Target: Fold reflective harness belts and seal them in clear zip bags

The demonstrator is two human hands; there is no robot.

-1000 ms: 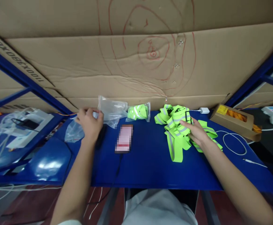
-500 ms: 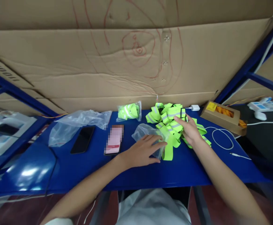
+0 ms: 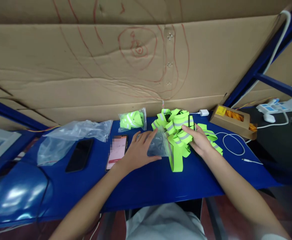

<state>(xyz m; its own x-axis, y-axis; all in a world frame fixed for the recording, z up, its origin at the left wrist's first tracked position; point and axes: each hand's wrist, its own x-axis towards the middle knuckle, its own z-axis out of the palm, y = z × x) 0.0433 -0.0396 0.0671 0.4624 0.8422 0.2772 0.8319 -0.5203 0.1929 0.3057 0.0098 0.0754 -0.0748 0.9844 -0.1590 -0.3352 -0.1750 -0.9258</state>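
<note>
My right hand (image 3: 200, 140) grips a fluorescent yellow-green reflective strap bundle (image 3: 182, 120), its thumb on top of the folded bands. Loose loops of the same strap (image 3: 177, 161) hang down and spread under and around that hand. To the left, my left hand (image 3: 139, 150) is open, thumb and fingers wide apart. A clear zip bag (image 3: 159, 145) lies between its thumb and forefinger, against the straps; its far side is partly covered by the fingers. Behind the left hand, another zip bag (image 3: 132, 120) contains a rolled yellow-green strap.
Left on the blue table (image 3: 125, 190) are a black phone (image 3: 79, 155), a lit phone (image 3: 117, 148) and a crumpled plastic bag (image 3: 73, 133). Right are a cardboard box (image 3: 232, 121) with orange items, a white cable (image 3: 233, 154) and a charger (image 3: 204, 112). Cardboard (image 3: 98, 66) walls the back.
My left hand has shifted left, its fingers spreading wider around the zip bag, which now shows more plainly. My right hand keeps hold of the strap bundle. The camera view has turned slightly.
</note>
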